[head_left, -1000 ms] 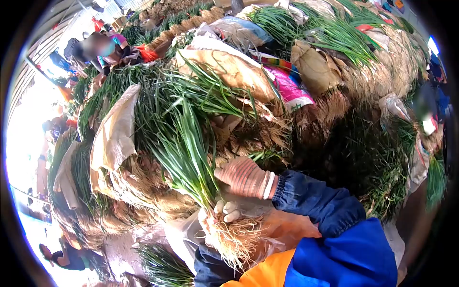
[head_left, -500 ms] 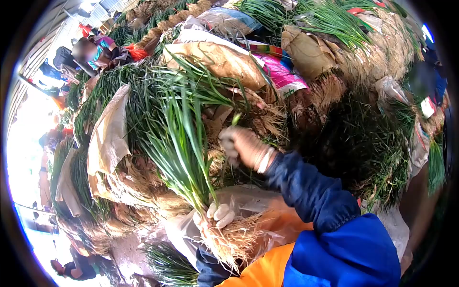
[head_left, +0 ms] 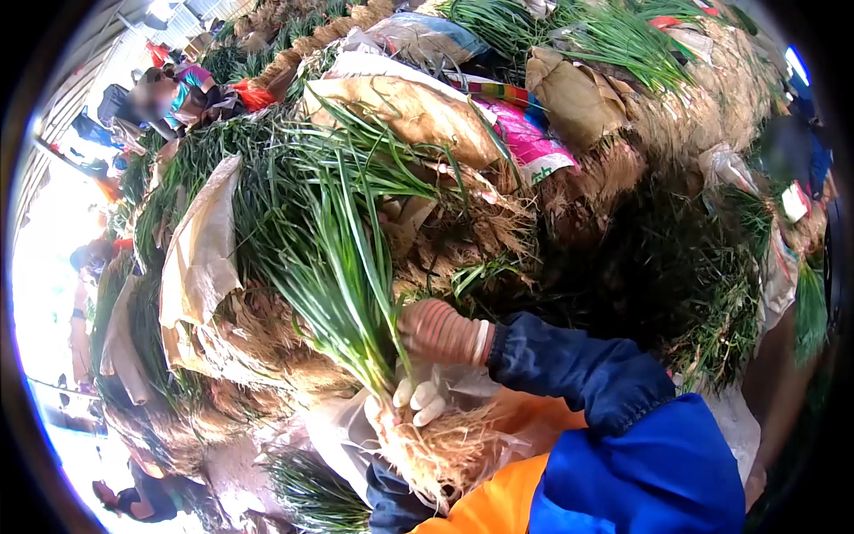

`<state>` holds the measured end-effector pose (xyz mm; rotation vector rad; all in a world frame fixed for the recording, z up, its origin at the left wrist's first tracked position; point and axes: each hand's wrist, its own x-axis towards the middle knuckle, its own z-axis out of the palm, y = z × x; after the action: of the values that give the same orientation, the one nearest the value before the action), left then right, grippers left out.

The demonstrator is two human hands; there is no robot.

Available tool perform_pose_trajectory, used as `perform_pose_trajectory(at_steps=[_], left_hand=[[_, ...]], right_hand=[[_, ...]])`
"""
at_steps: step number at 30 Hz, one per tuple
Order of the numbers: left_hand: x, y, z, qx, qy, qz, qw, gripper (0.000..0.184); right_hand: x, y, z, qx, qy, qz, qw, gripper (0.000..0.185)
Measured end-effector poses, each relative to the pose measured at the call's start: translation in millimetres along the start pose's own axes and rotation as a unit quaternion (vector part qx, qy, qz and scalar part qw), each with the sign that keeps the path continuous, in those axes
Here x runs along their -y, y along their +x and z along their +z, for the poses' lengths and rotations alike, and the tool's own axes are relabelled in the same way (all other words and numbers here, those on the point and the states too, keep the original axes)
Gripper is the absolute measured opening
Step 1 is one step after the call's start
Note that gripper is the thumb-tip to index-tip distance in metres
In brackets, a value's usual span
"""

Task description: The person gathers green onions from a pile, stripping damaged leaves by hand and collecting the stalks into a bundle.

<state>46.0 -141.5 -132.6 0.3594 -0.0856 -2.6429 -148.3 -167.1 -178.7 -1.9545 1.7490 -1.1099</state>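
Observation:
My left hand (head_left: 422,402), in a pale glove, is closed around the lower stems of a bunch of green onions (head_left: 351,294). The long green leaves slant up and to the left, while the stringy pale roots (head_left: 440,449) hang below the fingers. My right hand (head_left: 447,332), in a striped glove, is against the right side of the bunch, just above my left hand. Its fingers are curled in at the leaves, and their tips are hidden; what they pinch cannot be made out.
Stacked green onions with roots outward (head_left: 258,347) surround me. Paper sheets (head_left: 203,254) and a pink bag (head_left: 532,147) lie among them. Loose dark green leaves (head_left: 685,276) are heaped at the right. Clear plastic (head_left: 334,427) lies beneath the bunch. People are at the left and right edges.
My right hand has come down from above the bunch's right side to its leaves. The green scrap near its fingers is no longer there. My left hand keeps its hold on the green onions.

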Motion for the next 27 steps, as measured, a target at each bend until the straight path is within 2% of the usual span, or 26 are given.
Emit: perform_pose_trajectory(at_steps=[2,3,4,5,6,7,8,10,12,14,17,18,20,21,24,25,26,27], left_hand=[[-3.4,0.5,-2.0,-0.002,-0.004,0.002,1.0,0.028],[-4.8,1.2,-2.5,-0.004,-0.003,0.003,1.0,0.028],[-6.5,1.3,-3.8,-0.003,-0.003,0.005,1.0,0.028],[-7.6,2.8,-3.9,-0.001,-0.001,0.006,1.0,0.028],[-8.2,3.0,-6.1,-0.001,-0.002,0.004,1.0,0.028],[-7.5,6.3,-5.8,-0.002,-0.002,0.001,1.0,0.028],[-7.5,6.9,-6.2,-0.004,-0.004,-0.005,1.0,0.028],[-6.0,10.6,-5.2,-0.002,-0.006,-0.015,1.0,0.029],[-5.0,10.6,-4.2,0.002,-0.006,-0.019,1.0,0.029],[-5.7,11.4,-2.9,0.006,-0.004,-0.018,1.0,0.029],[-6.5,8.7,-3.7,0.005,-0.007,-0.013,1.0,0.029],[-7.6,10.3,-4.2,0.006,-0.01,-0.014,1.0,0.029],[-9.1,11.4,-3.6,0.012,-0.013,-0.016,1.0,0.029],[-9.8,11.2,-2.6,0.018,-0.016,-0.019,1.0,0.029],[-14.9,7.9,-1.8,0.053,-0.035,-0.032,0.997,0.03],[-20.6,5.7,-0.7,0.085,-0.043,-0.04,0.995,0.03],[-29.4,3.0,0.0,0.126,-0.052,-0.048,0.99,0.03],[-40.4,2.5,2.0,0.17,-0.064,-0.056,0.982,0.03]], right_hand=[[-49.2,-3.3,15.9,-0.006,-0.127,-0.011,0.992,0.008],[-46.1,-9.9,-19.1,0.048,-0.101,0.136,0.984,0.013],[-36.1,-14.9,-50.9,0.1,-0.073,0.278,0.953,0.018],[-35.9,-19.1,-52.4,0.101,-0.075,0.276,0.953,0.018],[-34.4,-27.2,-50.9,-0.047,-0.029,0.161,0.985,0.025],[-24.9,-31.3,-57.6,-0.193,0.017,0.043,0.98,0.032],[-12.8,-28.9,-60.4,-0.152,0.014,0.058,0.987,0.042],[19.4,-13.5,-70.9,-0.109,-0.096,-0.024,0.989,0.035],[25.8,-3.7,-57.5,-0.038,-0.184,-0.033,0.982,0.034],[30.8,0.4,-50.9,-0.038,-0.2,-0.064,0.977,0.023],[26.9,-6.4,-42.9,-0.076,-0.079,-0.04,0.993,0.017],[18.7,-9.2,-28.3,-0.073,-0.078,-0.042,0.993,0.017],[3.0,-12.3,-4.3,-0.192,-0.014,-0.042,0.98,0.011],[0.5,-14.2,-9.2,-0.157,-0.028,-0.02,0.987,0.012],[-50.4,-18.4,-48.2,-0.095,-0.102,0.197,0.97,0.022],[-58.9,-20.3,-76.4,-0.11,-0.074,0.268,0.954,0.029],[-50.5,-27.2,-97.3,0.049,-0.148,0.275,0.949,0.032],[-52.9,-39.7,-104.3,0.219,-0.196,0.23,0.928,0.032]])
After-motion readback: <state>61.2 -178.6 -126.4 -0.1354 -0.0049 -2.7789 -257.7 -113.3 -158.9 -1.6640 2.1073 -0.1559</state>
